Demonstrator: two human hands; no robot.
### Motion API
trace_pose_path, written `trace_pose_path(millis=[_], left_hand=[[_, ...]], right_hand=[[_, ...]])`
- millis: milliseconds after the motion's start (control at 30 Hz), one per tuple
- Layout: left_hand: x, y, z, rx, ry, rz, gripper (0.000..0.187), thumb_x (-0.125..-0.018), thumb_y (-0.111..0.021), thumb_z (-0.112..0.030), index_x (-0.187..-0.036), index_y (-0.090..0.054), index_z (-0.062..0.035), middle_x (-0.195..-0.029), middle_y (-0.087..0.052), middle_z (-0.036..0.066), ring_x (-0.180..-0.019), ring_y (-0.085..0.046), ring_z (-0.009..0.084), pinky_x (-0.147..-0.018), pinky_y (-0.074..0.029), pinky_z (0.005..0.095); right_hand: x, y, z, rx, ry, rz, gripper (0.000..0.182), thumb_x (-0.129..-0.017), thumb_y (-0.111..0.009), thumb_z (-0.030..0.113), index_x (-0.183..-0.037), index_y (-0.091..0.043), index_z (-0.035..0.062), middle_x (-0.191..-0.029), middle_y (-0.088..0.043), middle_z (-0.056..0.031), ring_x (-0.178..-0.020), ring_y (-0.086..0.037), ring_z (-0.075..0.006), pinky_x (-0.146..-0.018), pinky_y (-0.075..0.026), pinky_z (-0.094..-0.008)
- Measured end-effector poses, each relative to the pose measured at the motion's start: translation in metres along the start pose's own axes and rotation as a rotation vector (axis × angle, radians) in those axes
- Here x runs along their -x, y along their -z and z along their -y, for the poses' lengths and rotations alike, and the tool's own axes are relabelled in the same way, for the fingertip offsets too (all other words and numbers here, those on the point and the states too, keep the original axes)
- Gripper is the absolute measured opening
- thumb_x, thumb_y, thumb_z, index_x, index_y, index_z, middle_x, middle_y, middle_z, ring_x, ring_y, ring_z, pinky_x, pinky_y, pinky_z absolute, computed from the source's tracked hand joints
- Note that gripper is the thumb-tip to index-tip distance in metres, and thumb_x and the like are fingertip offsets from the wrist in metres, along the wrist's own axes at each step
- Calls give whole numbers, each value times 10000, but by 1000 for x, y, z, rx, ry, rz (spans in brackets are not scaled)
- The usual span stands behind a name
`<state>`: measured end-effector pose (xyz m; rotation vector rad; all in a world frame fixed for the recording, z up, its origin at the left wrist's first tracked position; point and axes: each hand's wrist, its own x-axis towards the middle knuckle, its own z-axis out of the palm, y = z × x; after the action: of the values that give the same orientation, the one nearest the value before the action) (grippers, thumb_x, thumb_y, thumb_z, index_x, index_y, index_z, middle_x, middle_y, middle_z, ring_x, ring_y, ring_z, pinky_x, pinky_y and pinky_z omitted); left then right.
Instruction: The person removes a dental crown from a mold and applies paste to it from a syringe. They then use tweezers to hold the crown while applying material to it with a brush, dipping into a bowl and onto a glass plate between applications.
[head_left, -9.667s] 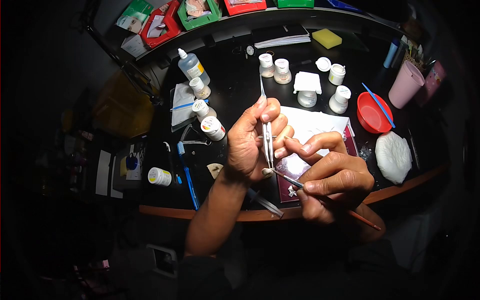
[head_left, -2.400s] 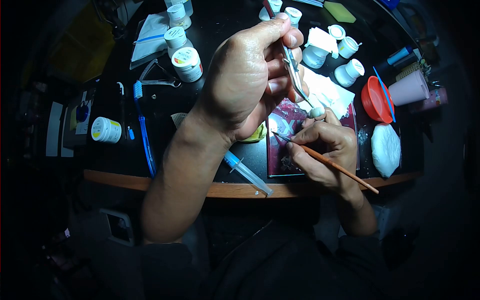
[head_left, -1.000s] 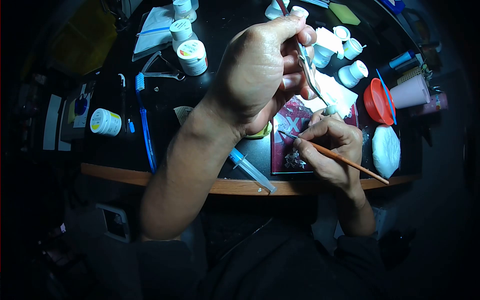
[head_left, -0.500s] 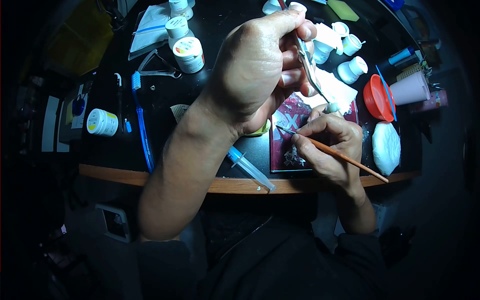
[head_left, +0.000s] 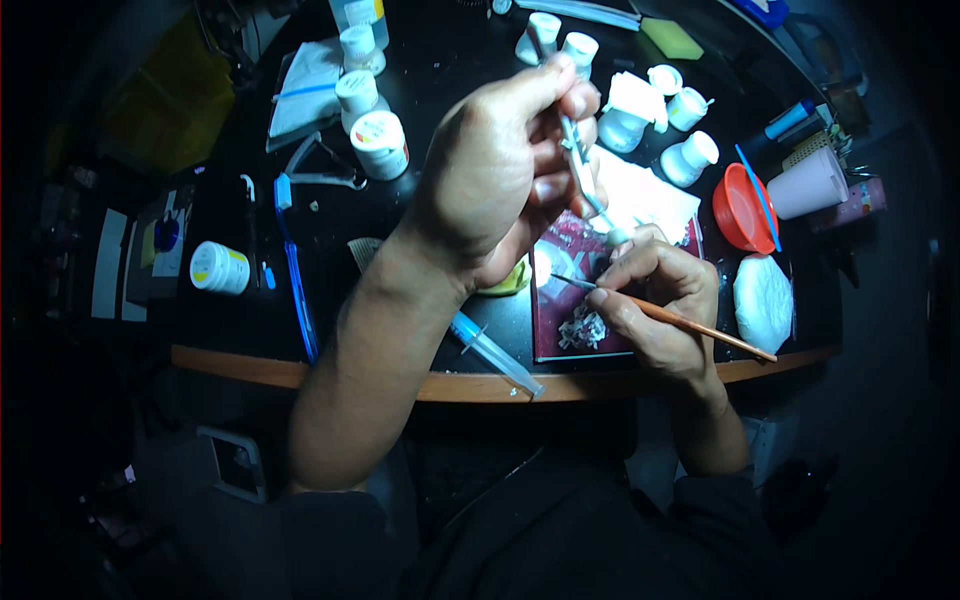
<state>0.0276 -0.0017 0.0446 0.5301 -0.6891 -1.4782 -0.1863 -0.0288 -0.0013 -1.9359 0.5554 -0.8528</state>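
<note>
Raised over the table, my left hand (head_left: 500, 180) is closed around slim metal tweezers (head_left: 582, 170) that point down to the right. At their tip is a small pale rounded piece (head_left: 617, 237), close by the fingers of my right hand (head_left: 665, 300). That right hand pinches a thin brush with a wooden handle (head_left: 690, 325), its dark tip pointing left over a dark red glossy pad (head_left: 555, 335). White crumpled bits (head_left: 582, 328) lie on the pad under the brush. Bright white paper (head_left: 650, 195) lies behind my right hand.
A syringe (head_left: 495, 355) lies near the wooden table edge, a blue toothbrush (head_left: 295, 280) farther left. White jars (head_left: 380, 145) stand at the back left, lidded bottles (head_left: 690, 158) at the back right. A red bowl (head_left: 735, 225) and a white wrapped bundle (head_left: 763, 305) sit right.
The whole view has shifted, with the table things now lower in it. My left hand and the tweezers appear slightly lower and further left. Both grips are the same.
</note>
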Motion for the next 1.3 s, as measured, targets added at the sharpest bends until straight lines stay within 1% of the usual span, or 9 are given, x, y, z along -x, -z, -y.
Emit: trace_pose_path(millis=[100, 133, 167, 267, 400, 500, 800, 1133, 1300], left_hand=[[0, -2, 0, 111, 56, 31, 372, -1124, -339, -348, -837, -449, -138, -576, -293, -79, -444, -276, 39, -515, -374, 217], [-1, 0, 2, 120, 43, 80, 380, -1126, -333, -349, -830, -447, -140, -569, -288, -79, -436, -281, 37, -515, -393, 220], [-1, 1, 1, 114, 49, 112, 379, -1128, -326, -344, -835, -450, -138, -564, -283, -80, -438, -290, 36, -512, -395, 224], [-2, 3, 3, 119, 75, 152, 398, -1126, -320, -375, -849, -452, -122, -563, -318, -66, -450, -298, 52, -500, -336, 235], [-1, 0, 5, 114, 91, 173, 404, -1129, -312, -378, -849, -458, -126, -560, -333, -68, -436, -320, 37, -512, -404, 224], [-1, -2, 5, 119, 95, 191, 403, -1129, -314, -376, -850, -461, -126, -570, -359, -65, -428, -316, 24, -492, -410, 206], [1, -5, 9, 161, 117, 179, 406, -1127, -332, -367, -844, -490, -122, -647, -497, -40, -423, -328, 4, -468, -401, 183], [-2, -5, 14, 172, 156, 74, 405, -1114, -373, -415, -834, -491, -147, -664, -513, -12, -443, -364, 47, -527, -412, 196], [-1, -7, 11, 104, 138, 46, 402, -1111, -383, -425, -832, -481, -152, -658, -502, -1, -450, -376, 44, -541, -405, 205]], right_hand=[[-5, 13, 8, -180, 86, -89, 88, -740, -730, 32, -803, -672, 12, -773, -663, -69, -858, -569, -160, -800, -443, -320], [-8, 20, 9, -203, 190, -111, 108, -722, -695, 25, -827, -670, 19, -788, -663, -74, -920, -581, -187, -858, -445, -343], [-9, 22, 18, -333, 169, -153, 131, -723, -671, 28, -853, -668, 18, -778, -656, -80, -993, -586, -217, -926, -447, -377], [-23, 30, 38, -465, 299, -64, 132, -745, -646, 19, -873, -669, -6, -760, -657, -92, -1096, -593, -276, -1039, -480, -472], [-38, 24, 36, -620, 385, 48, 132, -752, -634, -26, -879, -671, -23, -782, -671, -126, -1160, -592, -304, -1055, -497, -524], [-42, 14, 30, -758, 409, 89, 110, -756, -625, -78, -855, -656, -43, -802, -667, -136, -1153, -603, -312, -1058, -516, -504], [-44, 13, 21, -682, 492, 73, 101, -725, -635, -35, -820, -655, -9, -748, -659, -92, -1095, -622, -295, -1058, -491, -495], [-45, 8, 32, -870, 441, 51, 128, -738, -575, -93, -829, -637, -27, -773, -634, -114, -1182, -585, -311, -1087, -498, -518], [-46, 11, 27, -812, 487, 67, 123, -735, -573, -100, -819, -629, -29, -776, -633, -116, -1192, -584, -319, -1093, -493, -522]])
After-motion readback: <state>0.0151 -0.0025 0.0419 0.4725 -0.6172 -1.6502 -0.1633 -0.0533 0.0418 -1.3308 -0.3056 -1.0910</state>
